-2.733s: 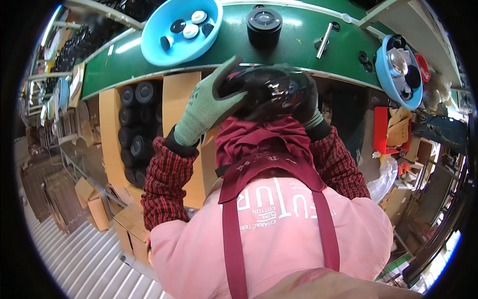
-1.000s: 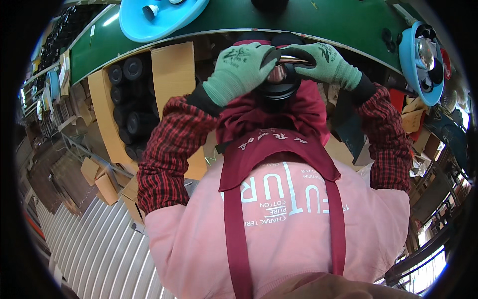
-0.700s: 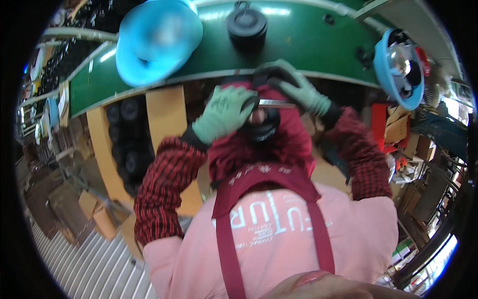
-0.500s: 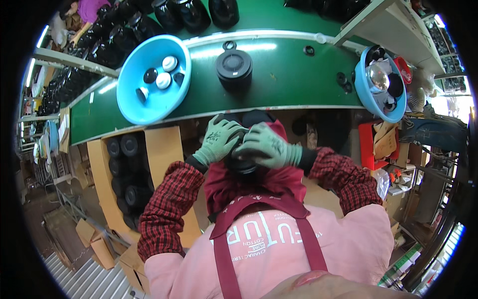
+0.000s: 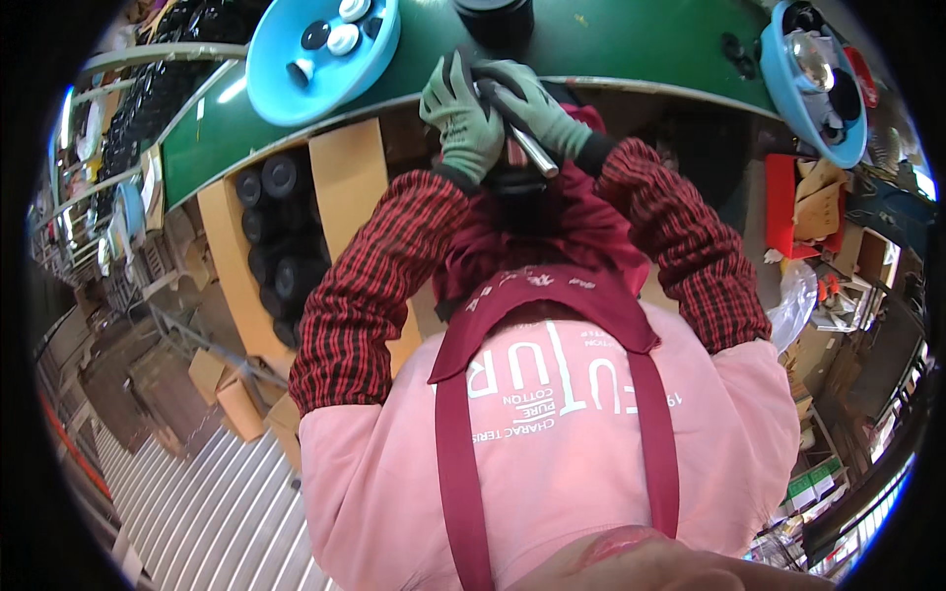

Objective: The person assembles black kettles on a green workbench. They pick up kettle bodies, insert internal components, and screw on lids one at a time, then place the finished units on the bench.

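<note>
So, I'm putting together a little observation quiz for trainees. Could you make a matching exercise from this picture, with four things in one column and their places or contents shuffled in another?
Things:
1. Metal bar
2. Red bin
3. Open cardboard box
4. Left blue basin

Places or contents:
A. Holding black round-topped items
B. Holding black and white round pieces
C. At the gloved left hand and right hand
D. Holding brown material

Pairs: 1-C, 2-D, 3-A, 4-B.

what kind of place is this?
Probably a factory assembly or packing station: there's a green workbench, a blue basin at left holding small black-and-white parts, and an open carton packed with black round-topped items.
</note>
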The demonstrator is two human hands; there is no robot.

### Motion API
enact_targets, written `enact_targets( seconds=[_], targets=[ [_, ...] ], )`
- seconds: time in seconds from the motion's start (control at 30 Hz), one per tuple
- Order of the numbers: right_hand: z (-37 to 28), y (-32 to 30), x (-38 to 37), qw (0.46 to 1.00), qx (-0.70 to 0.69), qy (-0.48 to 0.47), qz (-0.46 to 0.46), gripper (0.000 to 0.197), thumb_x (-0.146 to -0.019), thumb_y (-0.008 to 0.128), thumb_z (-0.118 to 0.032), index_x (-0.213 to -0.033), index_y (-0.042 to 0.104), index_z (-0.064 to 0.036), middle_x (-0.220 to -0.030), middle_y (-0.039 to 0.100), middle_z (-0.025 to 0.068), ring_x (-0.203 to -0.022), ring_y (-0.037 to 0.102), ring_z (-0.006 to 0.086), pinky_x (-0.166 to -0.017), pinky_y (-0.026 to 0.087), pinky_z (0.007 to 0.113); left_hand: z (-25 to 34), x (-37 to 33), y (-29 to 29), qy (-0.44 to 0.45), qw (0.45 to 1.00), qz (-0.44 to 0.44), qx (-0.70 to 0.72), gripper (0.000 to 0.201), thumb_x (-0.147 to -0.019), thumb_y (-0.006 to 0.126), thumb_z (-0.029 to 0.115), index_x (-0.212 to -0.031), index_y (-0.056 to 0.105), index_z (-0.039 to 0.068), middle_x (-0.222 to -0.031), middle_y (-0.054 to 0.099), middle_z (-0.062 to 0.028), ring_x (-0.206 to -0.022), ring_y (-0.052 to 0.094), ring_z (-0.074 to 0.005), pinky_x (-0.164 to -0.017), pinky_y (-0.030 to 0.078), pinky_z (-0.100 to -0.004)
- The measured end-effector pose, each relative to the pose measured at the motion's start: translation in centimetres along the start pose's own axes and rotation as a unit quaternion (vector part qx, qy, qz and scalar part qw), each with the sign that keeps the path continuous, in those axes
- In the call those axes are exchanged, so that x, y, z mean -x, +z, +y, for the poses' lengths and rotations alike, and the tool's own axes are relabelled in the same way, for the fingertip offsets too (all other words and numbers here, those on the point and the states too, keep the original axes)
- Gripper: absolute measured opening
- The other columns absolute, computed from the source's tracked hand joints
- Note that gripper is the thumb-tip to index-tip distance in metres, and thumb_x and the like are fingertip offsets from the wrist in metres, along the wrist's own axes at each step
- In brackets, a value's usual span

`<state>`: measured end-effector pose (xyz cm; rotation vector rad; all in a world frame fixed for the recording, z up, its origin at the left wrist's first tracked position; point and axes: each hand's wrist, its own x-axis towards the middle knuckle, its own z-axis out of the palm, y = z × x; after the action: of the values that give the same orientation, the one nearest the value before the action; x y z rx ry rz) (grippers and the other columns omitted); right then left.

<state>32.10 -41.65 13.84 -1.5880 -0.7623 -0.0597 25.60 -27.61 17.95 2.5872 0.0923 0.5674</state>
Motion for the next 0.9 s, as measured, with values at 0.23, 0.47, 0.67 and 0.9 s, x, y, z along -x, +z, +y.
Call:
enact_targets(
  seconds=[0.23, 0.47, 0.67, 0.9],
  targets=[
    [1.9, 3.5, -2.0, 0.911, 0.237, -0.131, -0.310, 0.047, -0.098, 0.061, -0.020, -0.144, 0.058, -0.0103, -0.139, 0.062, 0.0187, -0.129, 0.060, 0.0387, -0.110, 0.050, 0.046, -4.1, 0.6, -8.1, -0.533, 0.656, -0.404, 0.350, 0.047, -0.099, 0.069, 0.044, -0.131, 0.067, 0.009, -0.108, 0.069, -0.0041, -0.093, 0.065, -0.0194, -0.082, 0.057, -0.0346],
    [-3.2, 8.7, -4.5, 0.860, 0.203, 0.094, -0.459, 0.036, -0.105, 0.050, -0.033, -0.128, 0.067, -0.0106, -0.125, 0.072, 0.0195, -0.120, 0.069, 0.0399, -0.100, 0.054, 0.050, -0.6, -2.0, -9.6, 0.047, 0.820, -0.547, 0.161, 0.029, -0.095, 0.071, 0.013, -0.124, 0.072, 0.010, -0.104, 0.076, -0.0126, -0.102, 0.073, -0.0252, -0.087, 0.059, -0.0334],
    [1.1, 6.7, -3.0, 0.868, 0.261, 0.017, -0.422, 0.032, -0.106, 0.050, -0.027, -0.126, 0.070, -0.0110, -0.121, 0.073, 0.0194, -0.114, 0.071, 0.0390, -0.095, 0.057, 0.048, 0.5, -0.3, -4.1, -0.430, 0.750, -0.501, -0.045, 0.023, -0.092, 0.072, 0.016, -0.112, 0.075, 0.006, -0.105, 0.076, -0.0171, -0.100, 0.073, -0.0328, -0.084, 0.058, -0.0379],
    [-5.0, -0.4, -0.1, 0.869, 0.350, 0.085, -0.340, 0.053, -0.104, 0.050, -0.056, -0.103, 0.076, -0.0095, -0.093, 0.078, 0.0134, -0.097, 0.076, 0.0322, -0.086, 0.056, 0.046, -6.3, 0.9, -6.7, 0.102, 0.886, -0.451, 0.035, 0.043, -0.087, 0.068, 0.010, -0.129, 0.060, 0.007, -0.121, 0.066, -0.0183, -0.118, 0.063, -0.0425, -0.100, 0.053, -0.0476]
  ],
)
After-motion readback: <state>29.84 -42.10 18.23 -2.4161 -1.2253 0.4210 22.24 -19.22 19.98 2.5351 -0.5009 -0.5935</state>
